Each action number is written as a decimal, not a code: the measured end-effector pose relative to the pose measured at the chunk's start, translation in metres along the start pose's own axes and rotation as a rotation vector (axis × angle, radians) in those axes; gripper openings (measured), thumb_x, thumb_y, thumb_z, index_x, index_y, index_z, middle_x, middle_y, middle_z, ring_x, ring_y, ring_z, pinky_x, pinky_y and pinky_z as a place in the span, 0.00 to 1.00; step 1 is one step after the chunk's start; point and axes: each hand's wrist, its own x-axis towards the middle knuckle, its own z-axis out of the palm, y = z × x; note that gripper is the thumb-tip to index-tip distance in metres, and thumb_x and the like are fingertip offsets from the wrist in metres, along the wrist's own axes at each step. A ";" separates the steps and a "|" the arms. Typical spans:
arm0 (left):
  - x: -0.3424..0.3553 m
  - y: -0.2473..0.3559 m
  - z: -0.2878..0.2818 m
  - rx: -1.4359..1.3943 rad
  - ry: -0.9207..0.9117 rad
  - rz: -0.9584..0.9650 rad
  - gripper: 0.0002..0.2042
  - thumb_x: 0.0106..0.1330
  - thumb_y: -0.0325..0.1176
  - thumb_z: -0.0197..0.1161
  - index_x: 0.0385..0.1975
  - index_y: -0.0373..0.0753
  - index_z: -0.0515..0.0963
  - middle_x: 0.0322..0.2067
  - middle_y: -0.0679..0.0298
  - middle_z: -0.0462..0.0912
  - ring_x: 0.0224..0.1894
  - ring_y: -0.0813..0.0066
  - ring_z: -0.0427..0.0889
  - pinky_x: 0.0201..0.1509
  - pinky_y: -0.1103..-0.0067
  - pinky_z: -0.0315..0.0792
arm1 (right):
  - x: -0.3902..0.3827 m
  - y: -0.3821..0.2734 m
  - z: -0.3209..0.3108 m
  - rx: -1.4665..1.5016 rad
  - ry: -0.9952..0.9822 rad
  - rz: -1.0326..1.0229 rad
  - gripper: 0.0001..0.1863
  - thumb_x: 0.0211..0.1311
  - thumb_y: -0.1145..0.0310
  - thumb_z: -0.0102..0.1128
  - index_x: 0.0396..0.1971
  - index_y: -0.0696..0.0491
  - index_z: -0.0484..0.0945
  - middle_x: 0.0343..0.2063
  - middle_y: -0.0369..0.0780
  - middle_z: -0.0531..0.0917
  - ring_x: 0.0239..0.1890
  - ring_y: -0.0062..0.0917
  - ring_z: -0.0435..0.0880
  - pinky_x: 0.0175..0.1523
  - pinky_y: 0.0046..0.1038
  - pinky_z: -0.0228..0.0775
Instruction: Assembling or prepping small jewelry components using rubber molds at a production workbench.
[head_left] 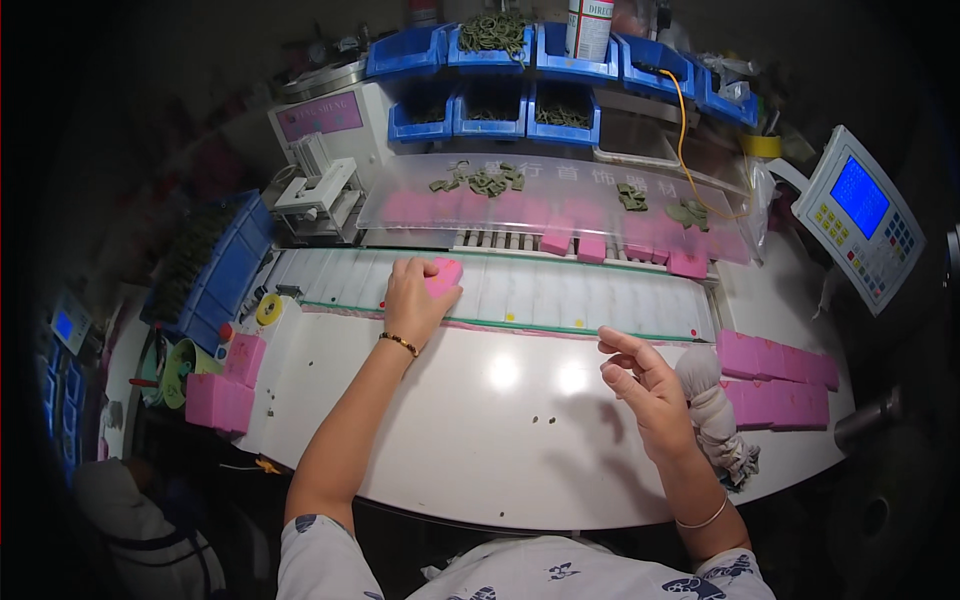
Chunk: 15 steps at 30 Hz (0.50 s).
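Observation:
My left hand grips a pink block over the left part of a long white strip conveyor with green edges. The fingers wrap round the block's sides, and part of it is hidden behind them. To the right, my right hand hovers above the white table, its fingers apart and nothing between them. A bundled grey cloth lies just beside that hand.
Pink blocks stand in rows at the right and in a stack at the left. A translucent cover bearing green pieces spans behind the conveyor. Blue bins line the back. A control panel stands at right.

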 end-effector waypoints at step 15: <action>0.139 0.024 -0.019 -0.100 0.123 0.112 0.07 0.58 0.33 0.67 0.29 0.37 0.79 0.27 0.60 0.83 0.30 0.66 0.80 0.37 0.73 0.74 | 0.016 0.011 -0.010 -0.060 0.073 -0.083 0.13 0.63 0.76 0.59 0.48 0.56 0.79 0.47 0.35 0.74 0.44 0.16 0.74 0.47 0.18 0.67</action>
